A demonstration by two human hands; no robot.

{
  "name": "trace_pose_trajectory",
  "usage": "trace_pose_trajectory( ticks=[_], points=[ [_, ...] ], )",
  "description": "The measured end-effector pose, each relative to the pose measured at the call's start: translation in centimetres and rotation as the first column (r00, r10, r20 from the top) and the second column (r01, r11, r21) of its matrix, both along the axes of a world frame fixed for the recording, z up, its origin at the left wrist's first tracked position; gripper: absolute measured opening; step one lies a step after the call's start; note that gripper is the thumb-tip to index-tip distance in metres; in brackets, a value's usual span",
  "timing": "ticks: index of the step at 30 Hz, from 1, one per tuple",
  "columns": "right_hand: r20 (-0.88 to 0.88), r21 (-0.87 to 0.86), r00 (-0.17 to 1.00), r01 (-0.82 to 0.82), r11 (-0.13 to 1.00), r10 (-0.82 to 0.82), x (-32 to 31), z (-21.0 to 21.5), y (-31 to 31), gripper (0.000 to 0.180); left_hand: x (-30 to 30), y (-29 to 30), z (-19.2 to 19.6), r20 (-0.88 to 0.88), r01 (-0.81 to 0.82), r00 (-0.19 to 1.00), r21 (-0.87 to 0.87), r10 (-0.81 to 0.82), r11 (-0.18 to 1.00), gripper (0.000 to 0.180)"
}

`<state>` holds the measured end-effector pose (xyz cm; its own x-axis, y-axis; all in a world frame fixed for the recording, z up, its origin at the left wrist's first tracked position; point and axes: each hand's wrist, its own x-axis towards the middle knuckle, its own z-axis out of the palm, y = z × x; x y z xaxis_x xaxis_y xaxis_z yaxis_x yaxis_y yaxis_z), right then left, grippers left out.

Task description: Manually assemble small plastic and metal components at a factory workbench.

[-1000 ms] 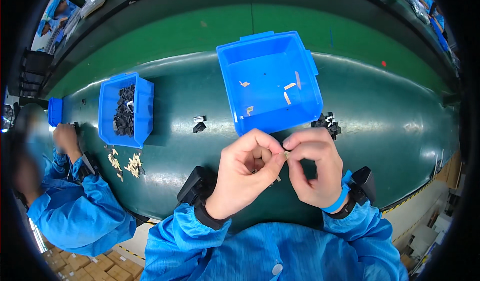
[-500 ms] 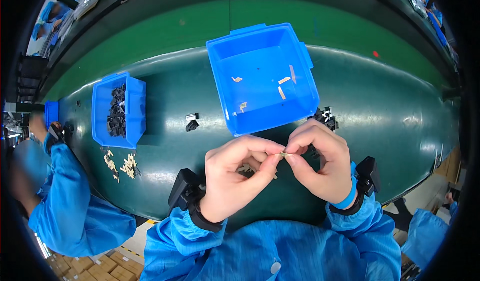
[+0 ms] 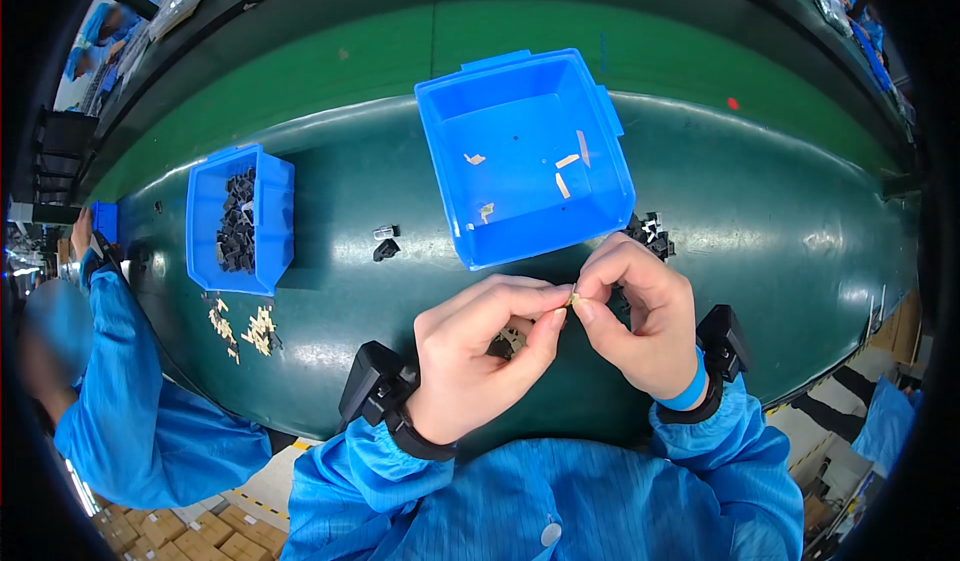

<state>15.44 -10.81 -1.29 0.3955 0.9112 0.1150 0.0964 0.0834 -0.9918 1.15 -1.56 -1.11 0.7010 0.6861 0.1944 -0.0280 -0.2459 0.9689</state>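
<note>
My left hand (image 3: 480, 346) and my right hand (image 3: 645, 311) meet at their fingertips in front of the large blue bin (image 3: 525, 121). Thumb and forefinger of each pinch a tiny yellowish piece (image 3: 573, 301), mostly covered by the fingertips, so its exact kind cannot be made out. Behind my left fingers, more small beige pieces (image 3: 510, 341) show, partly hidden; whether they lie on the table or in the palm I cannot tell. Several small black parts (image 3: 652, 236) are heaped beyond my right hand, against the bin's near right corner. A few beige scraps (image 3: 568, 161) lie inside that bin.
A smaller blue bin (image 3: 284, 226) full of black parts (image 3: 237, 226) stands to the left. Beige strips (image 3: 260, 331) lie in piles before it. Two small parts (image 3: 386, 250) rest between the bins. A co-worker's blue sleeve (image 3: 125, 361) is at the far left.
My hands stay together, with the right fingers slightly shifted and the pinched piece turned a little. The co-worker's hand at far left has moved up beside the little blue bin.
</note>
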Motion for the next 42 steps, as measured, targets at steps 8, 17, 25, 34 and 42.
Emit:
trace_pose_trajectory(
  ticks=[8, 17, 25, 34, 42],
  points=[
    [0.135, 0.010, 0.991, 0.008, 1.000, -0.009, -0.1, 0.2, 0.1, 0.013, 0.1, 0.0, 0.1, -0.037, -0.040, 0.998, 0.118, 0.044, 0.992, 0.018],
    [0.223, 0.027, 0.974, 0.022, 0.999, -0.027, -0.3, 0.5, 0.0, 0.012, 0.0, -0.3, 0.2, -0.063, -0.067, 0.995, 0.227, 0.083, 0.972, 0.014],
    [0.092, 0.035, 0.996, -0.010, 0.999, 0.007, -0.2, 0.5, 0.0, 0.010, 0.1, -0.2, 0.7, -0.060, -0.056, 0.997, -0.076, 0.051, 0.996, 0.008],
    [-0.129, 0.123, 0.989, 0.090, 0.988, -0.074, 0.4, 0.8, -0.7, 0.009, 1.9, 3.7, 4.1, -0.195, -0.125, 0.941, 0.560, 0.277, 0.819, 0.008],
    [-0.512, 0.041, 0.855, 0.117, 0.992, -0.080, 1.4, 1.7, -1.5, 0.006, 3.3, 6.2, 4.0, -0.148, -0.058, 0.889, 0.902, 0.432, 0.428, 0.016]
  ],
)
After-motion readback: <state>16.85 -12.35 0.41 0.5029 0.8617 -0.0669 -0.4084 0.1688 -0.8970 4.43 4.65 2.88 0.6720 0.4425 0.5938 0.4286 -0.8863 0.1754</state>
